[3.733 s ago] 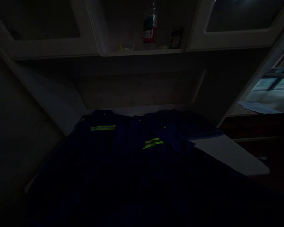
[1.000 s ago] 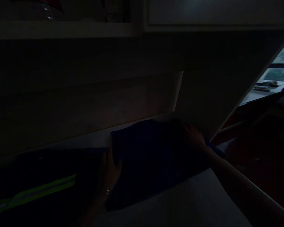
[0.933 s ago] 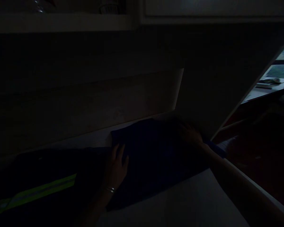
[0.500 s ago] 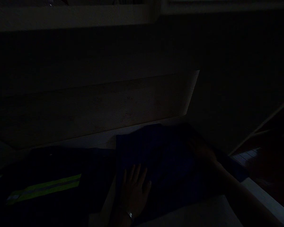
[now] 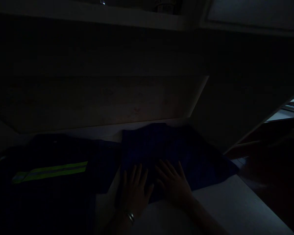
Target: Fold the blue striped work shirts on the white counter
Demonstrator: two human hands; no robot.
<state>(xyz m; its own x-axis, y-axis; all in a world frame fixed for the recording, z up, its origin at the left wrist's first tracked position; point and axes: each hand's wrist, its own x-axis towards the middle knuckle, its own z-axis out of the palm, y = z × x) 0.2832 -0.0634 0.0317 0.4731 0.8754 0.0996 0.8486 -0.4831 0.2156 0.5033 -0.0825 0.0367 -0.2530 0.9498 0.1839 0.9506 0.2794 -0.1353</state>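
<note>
A dark blue piece of cloth, seemingly a garment (image 5: 147,147), lies spread over a pale surface against the back panel; the dim light hides its details. My left hand (image 5: 136,189), with a shiny bracelet at the wrist, rests flat on its left part, fingers spread. Close beside it, my right hand (image 5: 175,182) lies on the same cloth with fingers stretched out. To the left is a dark short-sleeved work shirt (image 5: 71,189) with a yellow-green and grey reflective stripe (image 5: 54,171); neither hand touches it.
The pale work surface (image 5: 225,205) runs to an edge at the right. A slanted side panel (image 5: 240,91) rises on the right, and a shelf (image 5: 112,14) crosses above, with dim objects on it. Reddish-dark floor or furniture shows beyond the edge.
My right hand has moved left from the cloth's far right part to beside my left hand. My left hand stays flat in nearly the same spot. The camera view has tilted slightly.
</note>
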